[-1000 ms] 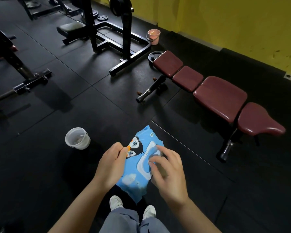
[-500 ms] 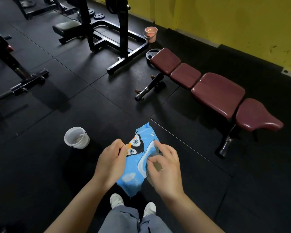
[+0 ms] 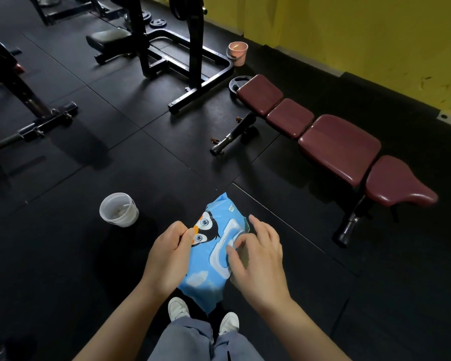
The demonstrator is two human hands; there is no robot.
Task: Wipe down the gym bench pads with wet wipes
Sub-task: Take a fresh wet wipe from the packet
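I read this as the opening step: getting a wipe out of the wet wipes pack (image 3: 214, 256) before any pad is touched. My left hand (image 3: 168, 259) grips the pack's left edge, fingers curled round it with the thumb pressed on the penguin print. My right hand (image 3: 255, 259) is on the white flap (image 3: 225, 246) in the middle of the pack, thumb and forefinger pinching at something pale there, the other fingers loosely spread above it; whether that is the flap's edge or a wipe's corner I cannot tell. The pack hangs in the air between both hands, above my shoes.

The bench (image 3: 339, 144) stands well apart, ahead and to the right, its 4 maroon pads in a row. Next, I judge, the pinch must draw 1 wipe free while the left hand steadies the pack, then I step over to the bench.
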